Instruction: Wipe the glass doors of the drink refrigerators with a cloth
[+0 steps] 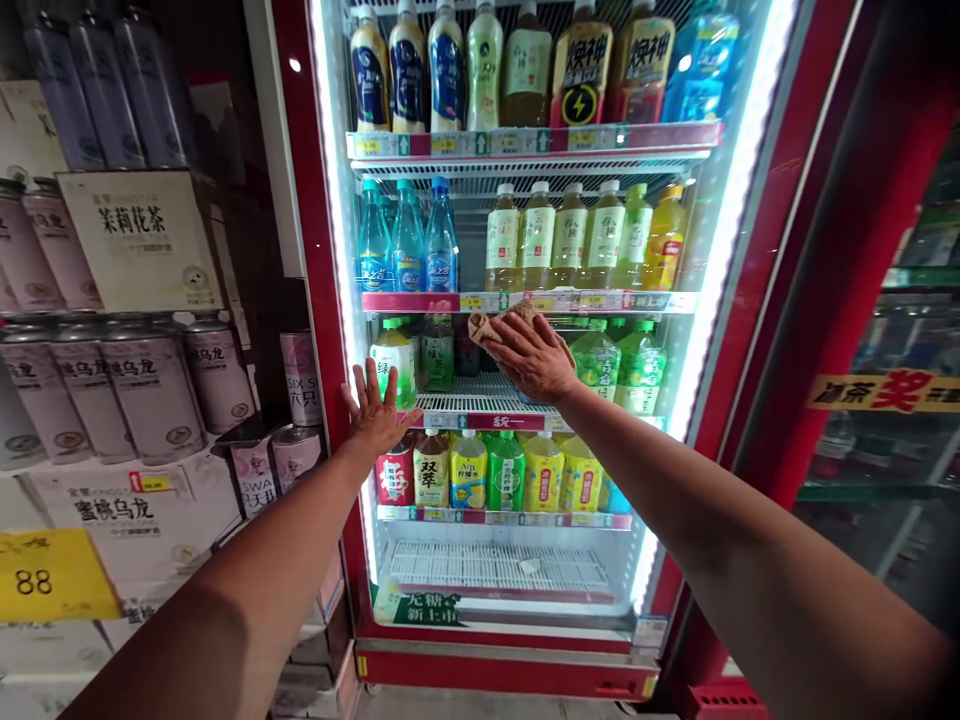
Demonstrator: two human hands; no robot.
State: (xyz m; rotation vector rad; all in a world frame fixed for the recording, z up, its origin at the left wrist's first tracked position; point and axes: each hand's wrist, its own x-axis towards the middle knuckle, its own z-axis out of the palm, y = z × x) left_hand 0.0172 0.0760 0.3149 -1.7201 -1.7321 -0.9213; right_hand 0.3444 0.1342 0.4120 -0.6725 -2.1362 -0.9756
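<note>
A tall, lit drinks fridge with a red frame [301, 200] stands before me. My right hand [536, 358] lies over a crumpled brown cloth [486, 332], pressing it to the glass front at the height of the third shelf. The cloth shows at the fingertips and beyond the far side of the hand. Lower and to the left, my left hand [377, 408] is spread with nothing in it, its palm toward the glass near the left edge. Behind it is a green-capped bottle [395, 350], partly covered by the fingers.
Shelves of bottles fill the fridge above a bare wire bottom rack [495, 567]. At left are stacked cans [150, 390], boxes [142, 240] and a yellow price sign [56, 575]. Another red-framed cooler [862, 250] stands close on the right.
</note>
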